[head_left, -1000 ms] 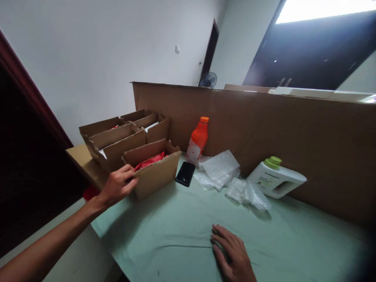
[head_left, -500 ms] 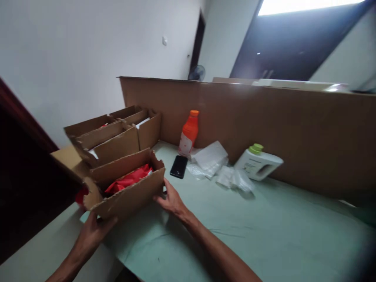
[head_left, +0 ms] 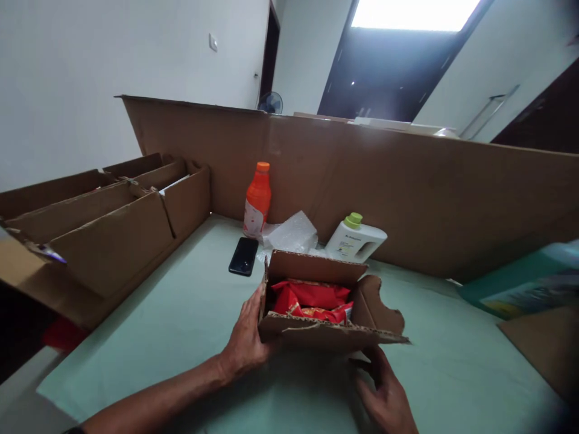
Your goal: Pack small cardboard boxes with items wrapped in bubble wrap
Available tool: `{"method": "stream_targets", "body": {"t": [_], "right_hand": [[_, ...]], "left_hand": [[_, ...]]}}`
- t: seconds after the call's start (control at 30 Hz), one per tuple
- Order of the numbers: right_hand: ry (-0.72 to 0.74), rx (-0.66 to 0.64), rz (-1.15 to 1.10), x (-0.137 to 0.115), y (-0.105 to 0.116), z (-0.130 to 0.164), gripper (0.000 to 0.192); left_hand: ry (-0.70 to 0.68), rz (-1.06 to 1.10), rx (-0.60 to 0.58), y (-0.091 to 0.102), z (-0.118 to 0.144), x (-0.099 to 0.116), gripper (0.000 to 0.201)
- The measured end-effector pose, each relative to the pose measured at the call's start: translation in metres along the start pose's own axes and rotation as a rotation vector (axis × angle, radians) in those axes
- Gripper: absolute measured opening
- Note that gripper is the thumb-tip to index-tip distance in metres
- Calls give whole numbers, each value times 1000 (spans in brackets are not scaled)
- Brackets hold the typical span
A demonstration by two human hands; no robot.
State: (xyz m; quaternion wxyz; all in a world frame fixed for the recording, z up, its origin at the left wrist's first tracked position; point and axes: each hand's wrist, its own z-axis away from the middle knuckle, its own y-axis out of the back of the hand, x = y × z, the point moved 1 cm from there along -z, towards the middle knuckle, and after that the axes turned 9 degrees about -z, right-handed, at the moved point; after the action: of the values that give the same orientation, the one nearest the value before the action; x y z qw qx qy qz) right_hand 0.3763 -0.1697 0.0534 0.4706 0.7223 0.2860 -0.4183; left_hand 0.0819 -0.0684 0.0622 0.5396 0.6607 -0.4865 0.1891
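Observation:
A small open-topped cardboard box with torn edges is held over the middle of the table. Inside it lie shiny red packets. My left hand grips the box's left end, its fingertips partly hidden behind the side. At the lower right front corner, my right hand has curled fingers against the box's underside; some of those fingers are in shadow. Behind the box lie clear bubble wrap and a white bottle with a green cap, leaning against a cardboard panel.
Divided cardboard bins stand along the left edge. A black phone and an orange bottle are near the tall cardboard panel. To the right are a large teal container and a cardboard piece on the pale green table.
Both hands have carried the box of red packets from beside the left bins to the right, over the middle of the table. The view has swung right, bringing the teal container in.

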Motion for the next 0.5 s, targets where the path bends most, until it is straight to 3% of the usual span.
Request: {"method": "stream_targets", "body": {"t": [0.1, 0.17, 0.23, 0.4, 0.5], "right_hand": [[48, -53, 46, 2, 33, -27, 37], [80, -77, 89, -11, 49, -66, 32], [137, -98, 80, -34, 50, -118, 34], [304, -392, 142, -78, -10, -264, 38], [304, -471, 129, -81, -43, -321, 38]], "left_hand": [[46, 8, 11, -15, 7, -15, 86], [88, 2, 0, -21, 22, -31, 77], [117, -34, -3, -27, 38, -47, 69], [67, -150, 61, -44, 56, -66, 72], [28, -149, 45, -46, 55, -66, 83]]}}
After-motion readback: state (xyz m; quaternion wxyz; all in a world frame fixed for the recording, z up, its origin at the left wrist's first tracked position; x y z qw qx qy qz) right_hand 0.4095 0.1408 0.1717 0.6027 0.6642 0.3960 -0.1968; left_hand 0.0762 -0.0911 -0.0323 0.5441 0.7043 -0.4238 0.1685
